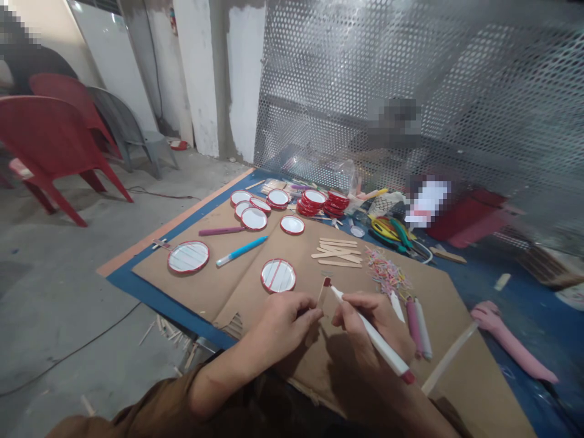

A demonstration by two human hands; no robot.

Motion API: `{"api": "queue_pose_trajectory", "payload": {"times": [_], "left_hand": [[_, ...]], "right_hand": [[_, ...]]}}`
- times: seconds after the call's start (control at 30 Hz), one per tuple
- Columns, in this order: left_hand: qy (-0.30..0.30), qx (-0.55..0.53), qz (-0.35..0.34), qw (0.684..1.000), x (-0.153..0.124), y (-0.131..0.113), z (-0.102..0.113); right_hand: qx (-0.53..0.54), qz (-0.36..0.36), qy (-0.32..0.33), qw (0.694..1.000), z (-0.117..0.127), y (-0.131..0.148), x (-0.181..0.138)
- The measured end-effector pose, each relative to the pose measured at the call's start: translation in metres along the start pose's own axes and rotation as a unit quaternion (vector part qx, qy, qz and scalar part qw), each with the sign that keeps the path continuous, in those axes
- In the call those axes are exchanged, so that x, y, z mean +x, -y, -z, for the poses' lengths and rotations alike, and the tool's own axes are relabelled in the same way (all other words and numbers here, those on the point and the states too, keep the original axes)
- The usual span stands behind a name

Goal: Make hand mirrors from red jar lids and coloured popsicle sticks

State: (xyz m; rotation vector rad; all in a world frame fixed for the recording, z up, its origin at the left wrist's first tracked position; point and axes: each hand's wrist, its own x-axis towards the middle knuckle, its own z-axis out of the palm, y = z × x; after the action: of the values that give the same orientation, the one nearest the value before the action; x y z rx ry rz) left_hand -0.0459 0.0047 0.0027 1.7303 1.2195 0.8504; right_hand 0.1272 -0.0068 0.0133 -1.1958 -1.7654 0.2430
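My left hand (292, 319) pinches a wooden craft stick (322, 294) whose top end is coloured dark red. In my right hand (376, 322) is a white marker with a red end (383, 347), its tip close beside the coloured end of the stick. Just beyond my left hand lies a round white lid with a red rim (278, 276), crossed by sticks or lines. Several plain craft sticks (338, 252) lie loosely piled past my hands. A heap of small coloured pieces (387, 271) sits to the right of them.
Cardboard (237, 267) covers much of the blue table (182, 313). Several red-rimmed lids (314, 201) are stacked at the back, near pliers (392, 234). A blue pen (241, 250) lies left; a pink glue gun (515, 344) lies right. Perforated metal (328, 79) stands behind; red chairs (50, 134) are left.
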Motion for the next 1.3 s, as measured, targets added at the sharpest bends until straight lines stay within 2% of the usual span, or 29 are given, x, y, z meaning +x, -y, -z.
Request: {"api": "queue_pose_trajectory", "payload": {"times": [0.23, 0.53, 0.67, 0.9, 1.07, 1.2, 1.3], "left_hand": [[-0.001, -0.006, 0.001, 1.000, 0.000, 0.000, 0.000], [0.001, -0.003, 0.010, 1.000, 0.000, -0.001, -0.001], [0.003, -0.009, 0.005, 1.000, 0.000, -0.003, 0.000], [0.001, -0.014, 0.003, 1.000, -0.001, -0.005, 0.001], [0.008, -0.011, 0.018, 1.000, -0.001, -0.006, 0.002], [0.003, -0.026, 0.028, 0.999, 0.000, -0.004, 0.001], [-0.003, -0.023, 0.026, 0.999, 0.000, -0.002, 0.001]], "right_hand": [[0.005, -0.027, -0.021, 0.999, -0.003, 0.001, -0.002], [0.011, -0.020, -0.028, 0.999, -0.003, 0.008, 0.002], [-0.021, -0.029, -0.009, 0.999, -0.003, 0.006, 0.000], [-0.001, -0.014, 0.029, 0.999, -0.003, 0.002, -0.001], [-0.022, -0.014, 0.017, 1.000, -0.003, 0.006, 0.002], [-0.050, -0.016, -0.035, 0.998, 0.000, 0.011, 0.003], [-0.029, -0.015, -0.058, 0.998, 0.000, 0.010, 0.002]]}}
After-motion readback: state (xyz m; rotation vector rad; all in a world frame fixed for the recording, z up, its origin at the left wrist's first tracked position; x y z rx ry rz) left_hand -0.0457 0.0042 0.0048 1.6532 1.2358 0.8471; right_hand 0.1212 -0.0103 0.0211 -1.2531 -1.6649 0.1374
